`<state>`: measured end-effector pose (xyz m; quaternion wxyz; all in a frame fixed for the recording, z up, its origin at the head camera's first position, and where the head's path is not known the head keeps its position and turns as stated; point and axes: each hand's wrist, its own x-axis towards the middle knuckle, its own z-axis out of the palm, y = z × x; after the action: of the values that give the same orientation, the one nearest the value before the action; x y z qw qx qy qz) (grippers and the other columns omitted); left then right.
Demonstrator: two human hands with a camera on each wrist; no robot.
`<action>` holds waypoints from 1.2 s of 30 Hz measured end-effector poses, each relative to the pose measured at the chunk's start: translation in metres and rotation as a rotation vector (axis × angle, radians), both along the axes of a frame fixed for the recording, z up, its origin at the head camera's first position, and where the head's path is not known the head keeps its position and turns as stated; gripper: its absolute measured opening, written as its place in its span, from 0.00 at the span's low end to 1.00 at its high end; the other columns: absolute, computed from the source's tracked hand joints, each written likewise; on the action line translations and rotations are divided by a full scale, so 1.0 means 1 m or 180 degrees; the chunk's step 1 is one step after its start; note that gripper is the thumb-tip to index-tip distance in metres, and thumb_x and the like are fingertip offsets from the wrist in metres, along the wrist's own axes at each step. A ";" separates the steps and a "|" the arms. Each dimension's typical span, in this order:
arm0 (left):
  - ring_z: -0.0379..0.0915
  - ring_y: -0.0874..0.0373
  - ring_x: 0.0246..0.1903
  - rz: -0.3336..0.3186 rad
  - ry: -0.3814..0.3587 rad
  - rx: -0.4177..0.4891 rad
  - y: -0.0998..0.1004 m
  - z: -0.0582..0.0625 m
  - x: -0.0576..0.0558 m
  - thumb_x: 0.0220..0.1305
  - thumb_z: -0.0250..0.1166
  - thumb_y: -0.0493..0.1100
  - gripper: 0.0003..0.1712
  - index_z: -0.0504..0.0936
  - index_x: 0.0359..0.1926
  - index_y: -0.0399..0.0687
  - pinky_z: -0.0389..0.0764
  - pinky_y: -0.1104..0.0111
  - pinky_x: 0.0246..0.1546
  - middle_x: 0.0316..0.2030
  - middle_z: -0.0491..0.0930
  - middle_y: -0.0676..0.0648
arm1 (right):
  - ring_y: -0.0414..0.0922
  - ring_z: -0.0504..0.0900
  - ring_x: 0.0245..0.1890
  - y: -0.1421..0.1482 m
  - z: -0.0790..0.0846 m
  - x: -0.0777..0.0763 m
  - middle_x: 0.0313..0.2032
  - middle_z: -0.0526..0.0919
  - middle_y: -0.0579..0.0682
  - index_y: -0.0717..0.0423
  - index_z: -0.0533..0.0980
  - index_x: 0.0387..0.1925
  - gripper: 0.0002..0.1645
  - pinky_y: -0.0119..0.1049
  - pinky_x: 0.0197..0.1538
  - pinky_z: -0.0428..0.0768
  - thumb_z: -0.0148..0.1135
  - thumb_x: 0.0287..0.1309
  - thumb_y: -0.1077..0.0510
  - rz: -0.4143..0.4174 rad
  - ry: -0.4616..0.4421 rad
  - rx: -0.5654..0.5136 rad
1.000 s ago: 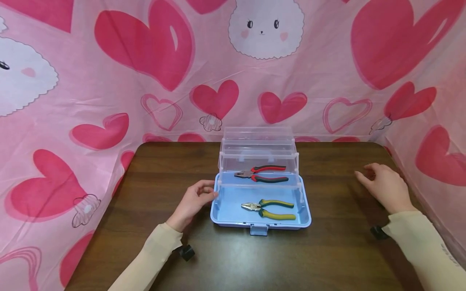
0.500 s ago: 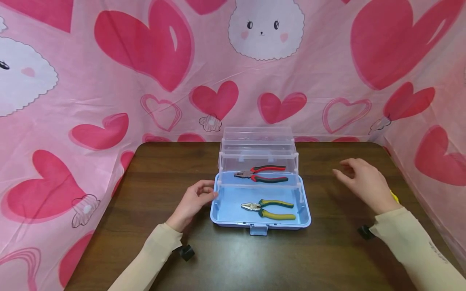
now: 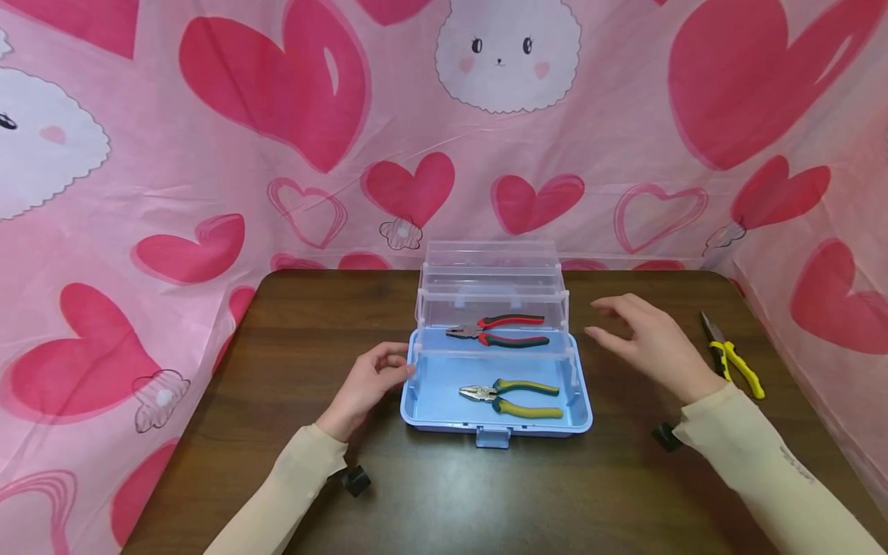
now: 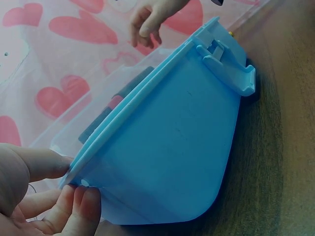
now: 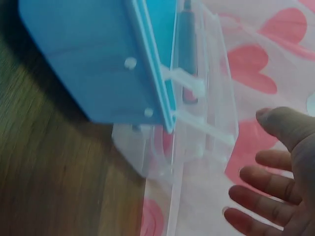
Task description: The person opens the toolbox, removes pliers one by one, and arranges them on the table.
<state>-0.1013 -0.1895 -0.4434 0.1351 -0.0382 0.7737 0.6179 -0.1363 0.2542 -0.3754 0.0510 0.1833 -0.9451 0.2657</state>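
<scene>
A blue toolbox (image 3: 438, 385) with raised clear trays stands in the middle of the table. My left hand (image 3: 364, 391) grips its left rim, thumb above and fingertips below in the left wrist view. Red-and-black pliers (image 3: 516, 342) lie in a clear tray (image 3: 437, 339) of the box. Combination pliers with yellow-green handles (image 3: 530, 412) rest on the box's floor, jaws pointing left. To the right of the box, my right hand (image 3: 648, 339) hovers with loosely spread fingers and holds nothing. In the right wrist view its fingers (image 5: 268, 184) stand apart from the trays.
Yellow-and-black long-nose pliers (image 3: 742, 368) lie on the wooden table (image 3: 312, 308) at the right, beyond my right wrist. A pale latch (image 3: 493, 438) hangs at the box's front. Pink heart-printed cloth (image 3: 610, 92) walls in the back and sides.
My right hand has moved left from the table's right side toward the toolbox, uncovering the yellow-and-black pliers. My left hand keeps its grip on the rim.
</scene>
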 end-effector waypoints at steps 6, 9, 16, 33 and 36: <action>0.82 0.49 0.43 -0.0006 -0.0005 0.0004 -0.001 0.000 0.000 0.69 0.71 0.45 0.27 0.78 0.66 0.44 0.81 0.53 0.61 0.48 0.83 0.41 | 0.54 0.81 0.55 -0.020 -0.003 -0.007 0.55 0.82 0.51 0.53 0.77 0.62 0.29 0.62 0.57 0.81 0.76 0.61 0.54 0.0402 0.0112 -0.0085; 0.82 0.49 0.43 -0.0003 0.0002 -0.0005 -0.001 0.000 0.000 0.69 0.71 0.45 0.27 0.78 0.65 0.44 0.81 0.53 0.60 0.48 0.83 0.41 | 0.53 0.82 0.55 -0.031 -0.005 -0.011 0.54 0.82 0.51 0.54 0.78 0.63 0.31 0.60 0.57 0.82 0.77 0.59 0.57 0.0571 0.0117 -0.0107; 0.80 0.48 0.45 0.0021 -0.0002 0.0030 0.000 0.000 0.001 0.68 0.71 0.45 0.27 0.78 0.65 0.45 0.81 0.54 0.60 0.48 0.83 0.41 | 0.54 0.81 0.60 -0.056 -0.009 -0.020 0.61 0.79 0.51 0.50 0.76 0.67 0.35 0.59 0.58 0.82 0.77 0.59 0.54 0.0829 -0.0147 -0.0187; 0.81 0.49 0.45 0.0026 0.0014 0.0057 0.002 -0.002 0.004 0.69 0.71 0.44 0.27 0.78 0.65 0.44 0.82 0.54 0.60 0.48 0.83 0.41 | 0.53 0.79 0.61 -0.100 -0.011 -0.033 0.61 0.81 0.53 0.51 0.78 0.68 0.39 0.55 0.58 0.84 0.80 0.55 0.50 0.0990 -0.0329 0.0279; 0.81 0.49 0.44 0.0029 0.0026 0.0045 0.002 -0.002 0.004 0.69 0.71 0.44 0.27 0.78 0.65 0.44 0.82 0.53 0.60 0.48 0.83 0.41 | 0.53 0.80 0.59 -0.105 -0.010 -0.035 0.60 0.81 0.53 0.51 0.78 0.68 0.40 0.53 0.57 0.84 0.81 0.54 0.51 0.1010 -0.0393 0.0334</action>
<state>-0.0969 -0.1874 -0.4450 0.1293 -0.0383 0.7696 0.6241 -0.1709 0.1492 -0.3855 -0.0594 0.3159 -0.9182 0.2315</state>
